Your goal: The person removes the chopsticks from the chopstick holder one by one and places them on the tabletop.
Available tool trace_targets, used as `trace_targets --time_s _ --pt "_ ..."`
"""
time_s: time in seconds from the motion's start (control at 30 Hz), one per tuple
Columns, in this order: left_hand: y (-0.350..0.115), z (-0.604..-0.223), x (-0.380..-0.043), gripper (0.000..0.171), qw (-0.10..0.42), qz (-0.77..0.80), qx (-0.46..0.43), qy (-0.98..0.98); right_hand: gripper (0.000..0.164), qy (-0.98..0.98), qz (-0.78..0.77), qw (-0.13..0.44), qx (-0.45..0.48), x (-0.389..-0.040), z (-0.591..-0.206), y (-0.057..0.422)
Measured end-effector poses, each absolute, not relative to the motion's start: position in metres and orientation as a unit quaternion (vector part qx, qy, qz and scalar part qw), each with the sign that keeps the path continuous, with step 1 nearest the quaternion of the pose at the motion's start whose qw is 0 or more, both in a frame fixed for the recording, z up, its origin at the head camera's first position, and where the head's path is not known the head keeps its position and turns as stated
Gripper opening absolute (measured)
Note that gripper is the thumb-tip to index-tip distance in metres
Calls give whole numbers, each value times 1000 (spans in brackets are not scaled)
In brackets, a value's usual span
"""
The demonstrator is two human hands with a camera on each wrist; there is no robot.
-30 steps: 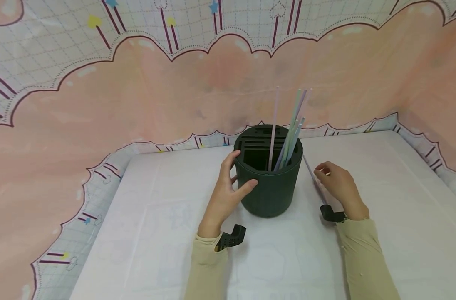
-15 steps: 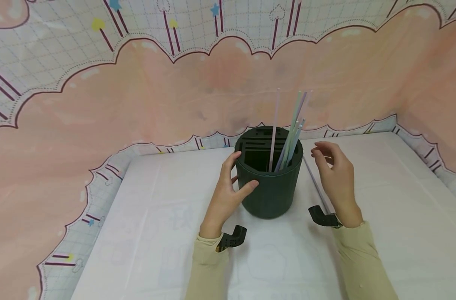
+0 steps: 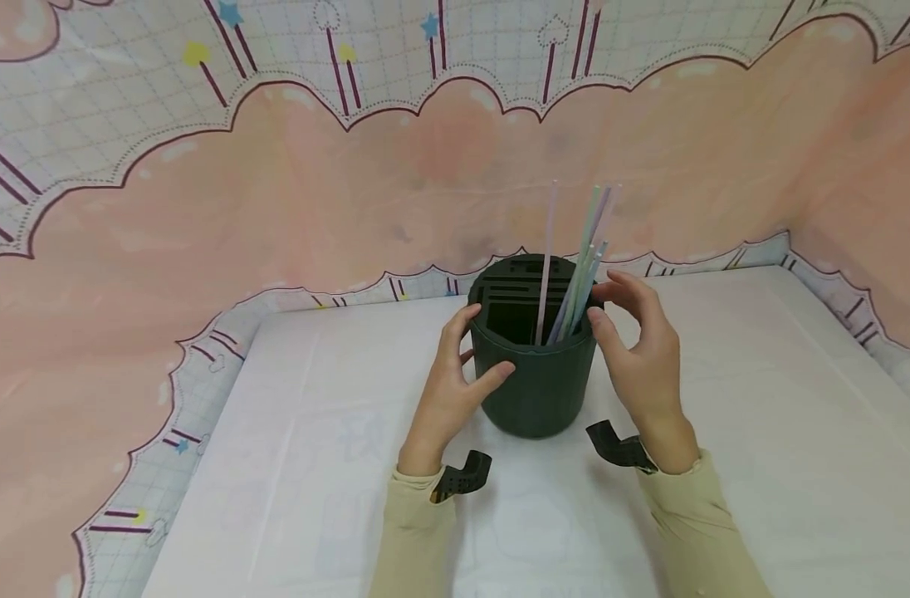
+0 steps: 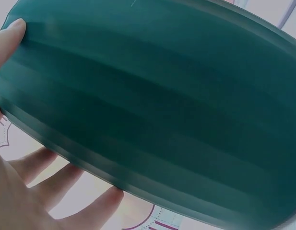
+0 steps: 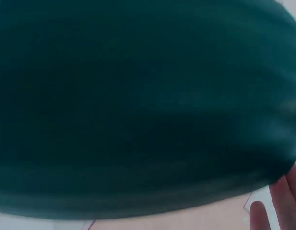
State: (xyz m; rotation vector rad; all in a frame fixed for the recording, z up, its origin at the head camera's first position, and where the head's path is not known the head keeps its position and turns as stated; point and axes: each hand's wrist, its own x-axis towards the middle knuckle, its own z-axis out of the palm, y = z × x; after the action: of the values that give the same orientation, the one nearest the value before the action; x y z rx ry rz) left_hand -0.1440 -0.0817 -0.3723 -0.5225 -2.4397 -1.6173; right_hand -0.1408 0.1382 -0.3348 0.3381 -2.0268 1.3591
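Note:
A dark green round holder [image 3: 537, 390] with a slotted top stands upright before me. Several thin pastel straws [image 3: 585, 266] lean in its opening, with one pink straw [image 3: 548, 257] apart from them. My left hand [image 3: 443, 382] grips the holder's left side, thumb on the front and fingers around the edge; the left wrist view has its fingertips [image 4: 116, 194] against the wall. At the right rim, my right hand [image 3: 642, 357] has its thumb in front and fingers farther back. Its fingers [image 5: 284, 196] meet the holder's edge in the right wrist view.
A white-covered table [image 3: 335, 399] lies under everything. Behind it hangs a peach cloth [image 3: 395, 183] with a scalloped print. Part of a loose straw [image 4: 288, 17] shows past the holder in the left wrist view; my right arm covers it in the head view.
My right hand has risen from beside the loose straw and moved left to the holder's right rim. The left hand and the holder stay in place.

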Motion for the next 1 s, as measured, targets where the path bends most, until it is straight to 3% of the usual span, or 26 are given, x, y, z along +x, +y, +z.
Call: trace_targets --time_s 0.47,0.83,1.0 --pt "-83 -374 -147 73 92 -541 -184 -815 21 -808 452 351 139 -138 -330 122" --pt "-83 -373 -146 73 96 -541 -185 -815 19 -863 392 262 182 -128 -323 128" --pt "-82 -373 -146 73 94 -545 -184 -813 22 -867 376 267 187 -124 -320 131"
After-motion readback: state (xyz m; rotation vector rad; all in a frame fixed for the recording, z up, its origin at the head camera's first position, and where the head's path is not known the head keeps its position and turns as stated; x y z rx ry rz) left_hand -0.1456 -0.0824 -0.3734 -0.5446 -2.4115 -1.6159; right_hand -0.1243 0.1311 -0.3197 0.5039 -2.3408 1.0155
